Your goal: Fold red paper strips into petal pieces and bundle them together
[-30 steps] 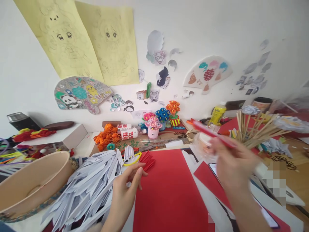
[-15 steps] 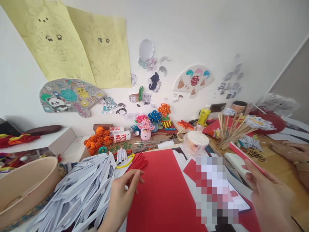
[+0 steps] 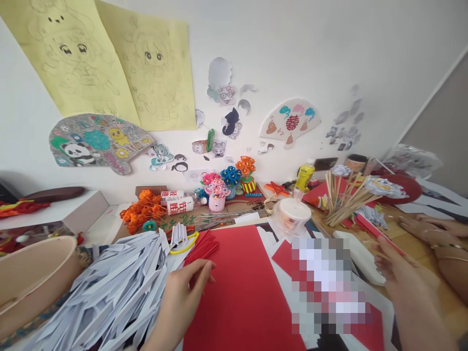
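Observation:
My left hand (image 3: 186,292) hovers by the left edge of a large red paper sheet (image 3: 237,282), its thumb and fingers curled together and nothing showing between them. Just beyond it lies a bundle of thin red folded strips (image 3: 204,247). A heap of folded white paper strips (image 3: 120,278) spreads to its left. At the right, my right hand (image 3: 404,278) grips a flat red strip with a white edge (image 3: 378,233), pointing up and away. Beneath that hand is a white block-like object (image 3: 360,256); a blurred-out patch hides what lies between it and the sheet.
A beige tub (image 3: 40,273) stands at the left edge. Yellow-handled scissors (image 3: 188,243), a wrapped white-lidded cup (image 3: 292,212), bundled wooden sticks (image 3: 343,200) and craft flowers (image 3: 215,187) line the back. Another person's hands (image 3: 427,229) rest on the wooden table at the far right.
The view has shifted slightly, sliding everything a little left. Both hands keep nearly the same pose; the right still has the red strip.

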A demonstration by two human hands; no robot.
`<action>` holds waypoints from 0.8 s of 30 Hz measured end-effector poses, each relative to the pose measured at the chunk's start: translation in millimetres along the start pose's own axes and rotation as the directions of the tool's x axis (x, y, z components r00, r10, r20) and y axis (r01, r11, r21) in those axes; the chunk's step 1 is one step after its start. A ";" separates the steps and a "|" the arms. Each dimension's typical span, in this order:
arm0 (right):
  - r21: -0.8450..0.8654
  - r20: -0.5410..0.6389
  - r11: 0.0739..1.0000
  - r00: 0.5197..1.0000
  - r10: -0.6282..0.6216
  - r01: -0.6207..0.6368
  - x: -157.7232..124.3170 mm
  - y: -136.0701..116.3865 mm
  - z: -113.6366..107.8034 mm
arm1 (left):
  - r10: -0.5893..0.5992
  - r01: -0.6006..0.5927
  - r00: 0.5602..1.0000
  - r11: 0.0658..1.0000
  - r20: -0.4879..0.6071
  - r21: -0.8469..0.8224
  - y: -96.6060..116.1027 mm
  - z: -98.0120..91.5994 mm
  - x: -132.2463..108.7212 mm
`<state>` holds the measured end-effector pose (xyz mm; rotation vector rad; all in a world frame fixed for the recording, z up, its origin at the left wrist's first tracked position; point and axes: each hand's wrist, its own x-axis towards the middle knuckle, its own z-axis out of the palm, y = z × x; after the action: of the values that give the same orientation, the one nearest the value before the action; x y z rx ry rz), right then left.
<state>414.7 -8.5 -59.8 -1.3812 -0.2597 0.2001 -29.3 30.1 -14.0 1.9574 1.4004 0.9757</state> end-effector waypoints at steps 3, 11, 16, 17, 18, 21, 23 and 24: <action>0.057 -0.029 0.991 0.992 0.121 -0.119 -1.2 0.8 4.3 | 0.017 -0.017 1.000 1.000 0.005 0.022 -1.0 1.1 -0.7; 0.147 -0.006 0.976 0.986 0.164 -0.161 -14.9 1.8 16.6 | 0.020 -0.021 1.000 1.000 0.014 0.023 1.7 0.6 0.5; 0.144 -0.005 0.978 0.988 0.156 -0.154 -19.6 8.4 17.7 | 0.026 -0.027 0.999 0.999 0.029 0.035 4.7 -0.7 1.2; 0.142 -0.006 0.978 0.988 0.154 -0.152 -20.2 9.0 17.4 | 0.029 -0.030 0.999 0.999 0.034 0.042 5.0 -0.6 1.4; 0.139 -0.006 0.979 0.988 0.153 -0.151 -20.7 9.2 17.1 | 0.033 -0.035 0.999 0.998 0.041 0.048 5.1 -0.3 1.6; 0.135 0.004 0.979 0.988 0.155 -0.154 -22.2 8.8 16.8 | 0.052 -0.055 0.998 0.997 0.047 0.058 4.3 0.9 2.0; 0.138 0.000 0.979 0.988 0.154 -0.152 -23.6 8.3 17.4 | 0.057 -0.061 0.997 0.996 0.052 0.059 3.5 1.4 2.1; 0.141 -0.002 0.978 0.988 0.154 -0.152 -24.3 8.2 17.9 | 0.058 -0.061 0.997 0.996 0.055 0.058 3.0 1.4 2.0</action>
<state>386.3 2.7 -66.5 -1.2629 -0.1260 0.3313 -26.0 31.1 -12.0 2.0647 1.3632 0.9111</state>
